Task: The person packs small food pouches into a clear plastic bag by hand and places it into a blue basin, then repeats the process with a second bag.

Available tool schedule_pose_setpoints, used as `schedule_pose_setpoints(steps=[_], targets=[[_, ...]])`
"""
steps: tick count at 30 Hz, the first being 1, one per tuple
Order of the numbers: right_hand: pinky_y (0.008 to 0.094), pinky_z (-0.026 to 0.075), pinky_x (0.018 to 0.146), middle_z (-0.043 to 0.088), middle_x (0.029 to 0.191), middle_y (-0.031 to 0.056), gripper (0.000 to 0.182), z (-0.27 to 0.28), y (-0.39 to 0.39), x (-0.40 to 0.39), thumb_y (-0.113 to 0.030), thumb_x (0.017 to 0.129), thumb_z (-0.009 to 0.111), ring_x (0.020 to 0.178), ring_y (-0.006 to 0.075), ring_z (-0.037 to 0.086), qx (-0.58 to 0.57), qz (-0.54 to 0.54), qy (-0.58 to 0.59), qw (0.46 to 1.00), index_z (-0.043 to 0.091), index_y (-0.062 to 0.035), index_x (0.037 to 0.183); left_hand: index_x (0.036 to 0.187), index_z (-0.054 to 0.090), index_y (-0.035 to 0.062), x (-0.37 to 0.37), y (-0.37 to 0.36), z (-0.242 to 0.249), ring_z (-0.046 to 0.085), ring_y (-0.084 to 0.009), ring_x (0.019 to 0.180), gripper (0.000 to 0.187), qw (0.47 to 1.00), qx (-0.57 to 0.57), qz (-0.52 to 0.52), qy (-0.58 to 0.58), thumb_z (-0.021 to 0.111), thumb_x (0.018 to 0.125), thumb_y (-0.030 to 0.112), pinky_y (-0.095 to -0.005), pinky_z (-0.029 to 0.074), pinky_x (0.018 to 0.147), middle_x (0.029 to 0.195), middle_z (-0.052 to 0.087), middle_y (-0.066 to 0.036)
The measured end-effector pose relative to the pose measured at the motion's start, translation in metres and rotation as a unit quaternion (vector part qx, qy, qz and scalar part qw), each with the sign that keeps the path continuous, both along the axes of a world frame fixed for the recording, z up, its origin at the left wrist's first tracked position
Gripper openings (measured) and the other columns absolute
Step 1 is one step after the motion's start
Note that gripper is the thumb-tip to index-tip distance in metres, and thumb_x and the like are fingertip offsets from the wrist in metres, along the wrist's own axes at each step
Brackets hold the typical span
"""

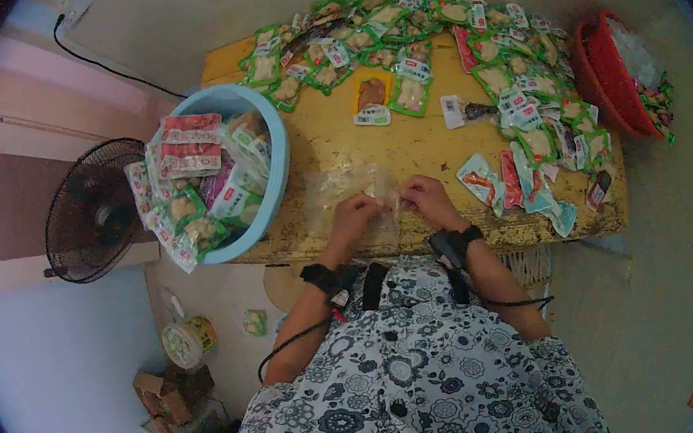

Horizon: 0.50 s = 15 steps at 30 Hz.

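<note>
A clear plastic bag (325,192) lies at the front of the worn yellow table (313,139). My left hand (358,215) is closed on the bag with its fingers pinched. Just to its right, my right hand (429,199) also pinches the see-through plastic near its edge. The fingertips of both hands are a short way apart. Beyond them lies a small sealed pack with brown food (371,91), beside a green-edged pack of pale food (412,95). Several red and light-blue packs (513,181) are to the right of my right hand.
A blue basin (278,178) heaped with sealed packs stands at the table's left, near a black fan (97,207). Many green packs (359,41) cover the table's back and right. Red baskets (593,78) stand at the back right corner. A tub (185,344) is on the floor.
</note>
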State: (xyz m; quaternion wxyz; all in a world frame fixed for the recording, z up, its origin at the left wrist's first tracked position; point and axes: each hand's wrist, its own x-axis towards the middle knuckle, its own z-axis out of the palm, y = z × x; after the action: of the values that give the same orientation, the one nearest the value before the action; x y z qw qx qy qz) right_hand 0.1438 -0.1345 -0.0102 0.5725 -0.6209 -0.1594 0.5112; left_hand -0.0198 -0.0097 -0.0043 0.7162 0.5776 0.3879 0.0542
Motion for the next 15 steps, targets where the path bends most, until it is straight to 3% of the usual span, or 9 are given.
schedule_pose_setpoints(steps=[4, 6, 8, 10, 11, 14, 15], targets=[[0.0268, 0.048, 0.059, 0.062, 0.073, 0.0030, 0.006, -0.052, -0.014, 0.002, -0.007, 0.087, 0.062, 0.065, 0.0100, 0.058, -0.002, 0.013, -0.187, 0.982, 0.063, -0.0024, 0.083, 0.084, 0.069, 0.0046, -0.005, 0.000, -0.004, 0.056, -0.0081, 0.072, 0.015, 0.999, -0.007, -0.003, 0.052, 0.069, 0.084, 0.020, -0.0250, 0.046, 0.068, 0.078, 0.065, 0.001], [0.0269, 0.048, 0.058, 0.062, 0.073, 0.0031, 0.007, -0.081, -0.016, 0.001, -0.007, 0.086, 0.062, 0.064, 0.0096, 0.058, -0.018, 0.007, -0.245, 0.969, 0.061, -0.0024, 0.081, 0.083, 0.069, 0.0046, -0.003, -0.008, -0.015, 0.056, -0.0083, 0.073, 0.014, 0.999, -0.041, 0.025, -0.014, 0.070, 0.083, 0.018, -0.0258, 0.046, 0.068, 0.077, 0.064, 0.001], [0.0269, 0.048, 0.058, 0.063, 0.075, 0.0030, 0.010, -0.055, -0.015, 0.004, -0.009, 0.086, 0.063, 0.064, 0.0095, 0.058, -0.002, 0.045, -0.283, 0.958, 0.058, -0.0029, 0.079, 0.083, 0.069, 0.0048, -0.004, -0.010, -0.022, 0.056, -0.0085, 0.074, 0.012, 0.999, -0.028, 0.022, -0.006, 0.070, 0.081, 0.017, -0.0262, 0.046, 0.067, 0.078, 0.064, 0.001], [0.0304, 0.049, 0.060, 0.060, 0.072, 0.0041, 0.012, -0.036, -0.014, 0.004, -0.014, 0.087, 0.061, 0.066, 0.0136, 0.059, -0.020, 0.026, -0.232, 0.972, 0.057, -0.0054, 0.080, 0.083, 0.069, 0.0052, 0.000, -0.003, -0.024, 0.056, -0.0086, 0.074, 0.010, 0.997, 0.032, -0.010, 0.063, 0.070, 0.080, 0.015, -0.0263, 0.046, 0.067, 0.079, 0.064, 0.001], [0.0321, 0.049, 0.061, 0.058, 0.070, 0.0046, 0.013, -0.029, -0.015, 0.005, -0.017, 0.088, 0.059, 0.067, 0.0157, 0.059, -0.027, 0.020, -0.205, 0.978, 0.057, -0.0067, 0.081, 0.083, 0.069, 0.0054, 0.000, -0.007, -0.021, 0.056, -0.0089, 0.074, 0.009, 0.999, 0.008, 0.003, 0.047, 0.070, 0.080, 0.014, -0.0261, 0.046, 0.068, 0.079, 0.064, 0.001], [0.0304, 0.048, 0.060, 0.057, 0.072, 0.0026, 0.012, -0.004, -0.020, 0.011, -0.016, 0.089, 0.059, 0.067, 0.0138, 0.056, 0.023, -0.031, -0.109, 0.993, 0.055, -0.0060, 0.084, 0.083, 0.068, 0.0060, 0.001, -0.015, 0.004, 0.056, -0.0096, 0.075, 0.007, 0.999, -0.026, 0.029, 0.010, 0.069, 0.080, 0.012, -0.0255, 0.045, 0.069, 0.081, 0.064, 0.000], [0.0297, 0.048, 0.060, 0.057, 0.074, 0.0022, 0.011, -0.004, -0.023, 0.016, -0.015, 0.089, 0.058, 0.068, 0.0133, 0.056, 0.014, -0.036, -0.133, 0.990, 0.054, -0.0058, 0.085, 0.083, 0.068, 0.0060, 0.003, -0.016, 0.010, 0.056, -0.0098, 0.075, 0.006, 1.000, -0.013, 0.026, 0.010, 0.068, 0.081, 0.012, -0.0254, 0.045, 0.070, 0.082, 0.064, 0.000]])
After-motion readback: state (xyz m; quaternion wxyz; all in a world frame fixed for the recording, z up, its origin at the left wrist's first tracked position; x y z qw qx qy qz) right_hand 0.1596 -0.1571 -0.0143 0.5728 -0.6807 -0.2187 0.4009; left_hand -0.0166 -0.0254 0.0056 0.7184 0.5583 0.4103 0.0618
